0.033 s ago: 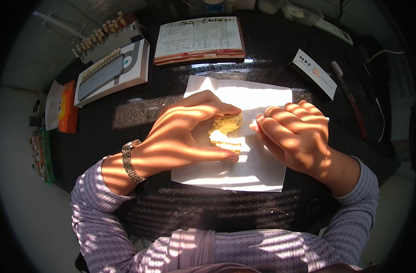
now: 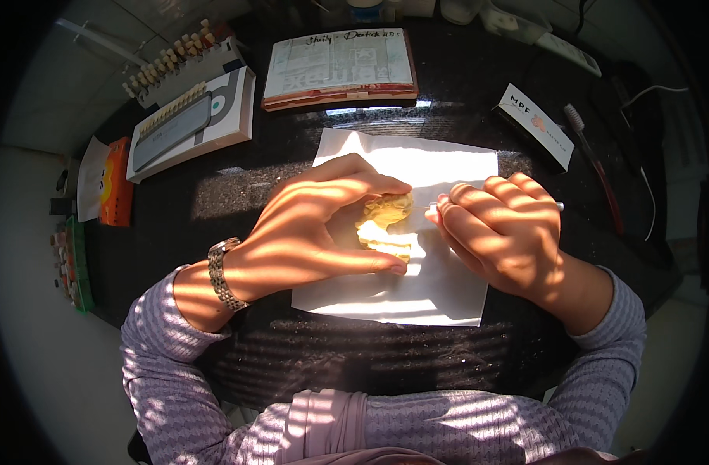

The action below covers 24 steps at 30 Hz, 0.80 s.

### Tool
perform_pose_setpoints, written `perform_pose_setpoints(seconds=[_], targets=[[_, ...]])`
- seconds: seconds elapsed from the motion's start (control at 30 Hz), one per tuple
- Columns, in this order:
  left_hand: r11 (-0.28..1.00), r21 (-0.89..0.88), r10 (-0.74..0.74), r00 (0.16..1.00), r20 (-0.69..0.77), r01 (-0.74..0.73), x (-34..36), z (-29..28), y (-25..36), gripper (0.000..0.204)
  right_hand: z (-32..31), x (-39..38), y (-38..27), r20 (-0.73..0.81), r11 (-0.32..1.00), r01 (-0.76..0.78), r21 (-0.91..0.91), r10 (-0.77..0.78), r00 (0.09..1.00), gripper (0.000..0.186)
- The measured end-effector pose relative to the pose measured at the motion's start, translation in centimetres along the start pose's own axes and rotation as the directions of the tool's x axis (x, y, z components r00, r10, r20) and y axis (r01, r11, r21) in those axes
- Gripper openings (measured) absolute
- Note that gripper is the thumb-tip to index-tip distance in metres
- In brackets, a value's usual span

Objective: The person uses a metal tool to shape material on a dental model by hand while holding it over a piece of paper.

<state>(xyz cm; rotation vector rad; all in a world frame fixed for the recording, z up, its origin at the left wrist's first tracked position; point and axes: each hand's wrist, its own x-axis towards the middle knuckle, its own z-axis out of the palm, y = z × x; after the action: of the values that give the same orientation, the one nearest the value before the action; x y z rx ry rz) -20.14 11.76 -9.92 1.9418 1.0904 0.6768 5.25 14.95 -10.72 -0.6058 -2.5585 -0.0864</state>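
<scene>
A yellow horseshoe-shaped dental cast (image 2: 384,213) rests over a white paper sheet (image 2: 416,302), partly in bright sunlight. My left hand (image 2: 315,221) holds it from the left, with the fingers at its far end and the thumb at its near end. My right hand (image 2: 501,229) is closed round a slim pale-handled hand tool (image 2: 560,206). Its thin tip points left and reaches the right side of the cast's far part; whether it touches is hard to tell. The fist hides most of the handle. A metal watch (image 2: 224,275) is on my left wrist.
Behind the sheet lies a thick book (image 2: 339,70). Tooth shade guides (image 2: 176,62) and a white box (image 2: 234,101) stand at far left, near an orange packet (image 2: 117,182). On the right are a small black-and-white box (image 2: 534,128), a toothbrush (image 2: 595,167) and a white cable (image 2: 650,201).
My right hand has turned slightly, and more of the tool's handle end shows beyond it. My left hand and the dental cast have stayed in place.
</scene>
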Motion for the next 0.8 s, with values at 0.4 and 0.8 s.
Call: perform_pose_setpoints(seconds=[0.4,0.8], targets=[[0.999,0.038,-0.02,1.0,0.016,0.02,0.08,0.0,0.25,0.066,0.47,0.58,0.01,0.107,0.89,-0.229,0.394,0.203,0.973,0.012],[0.998,0.061,0.005,1.0,0.004,-0.006,0.02,-0.12,0.12,0.066,-0.13,0.18,-0.09,0.023,0.998,-0.036,0.058,0.035,0.999,0.032]])
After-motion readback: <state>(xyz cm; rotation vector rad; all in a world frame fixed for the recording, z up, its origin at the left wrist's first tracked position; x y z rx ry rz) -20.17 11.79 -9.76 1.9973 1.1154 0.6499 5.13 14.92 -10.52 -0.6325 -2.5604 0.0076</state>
